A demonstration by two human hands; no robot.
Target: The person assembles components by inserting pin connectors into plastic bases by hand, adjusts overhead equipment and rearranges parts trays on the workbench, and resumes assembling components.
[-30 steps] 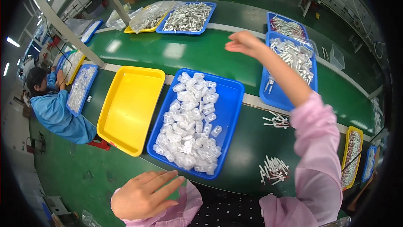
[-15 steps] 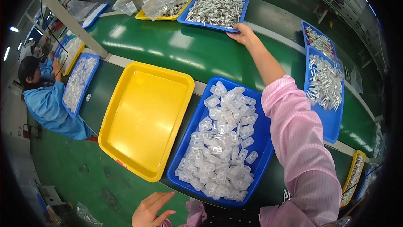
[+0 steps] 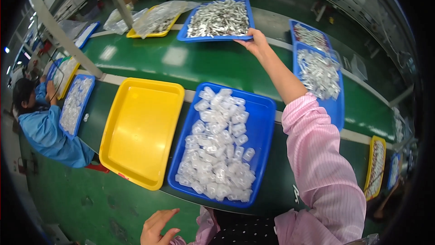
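At the far side, my right hand [image 3: 256, 43] grips the near right corner of a blue tray [image 3: 213, 39]. That tray is heaped with small silver and white parts [image 3: 219, 17]. I cannot tell whether it is lifted off its support. Low in the picture, my left hand [image 3: 157, 228] hangs open in front of the bench edge, holding nothing, thumb and fingers apart. Nearest to it stand an empty yellow tray [image 3: 141, 132] and a second blue tray [image 3: 265, 141] with many clear plastic pieces [image 3: 217, 150].
Across the back runs a shiny green belt [image 3: 140, 59]. Beyond it lies a bag-covered yellow tray [image 3: 158, 18]. To the right are blue trays of small parts [image 3: 317, 75] and a narrow yellow tray [image 3: 375, 165]. A person in blue [image 3: 52, 127] sits at left beside another tray [image 3: 76, 104].
The view has turned, so most things sit further left. My right hand keeps hold of the far tray's corner, and that tray has shifted slightly. My left hand stays open.
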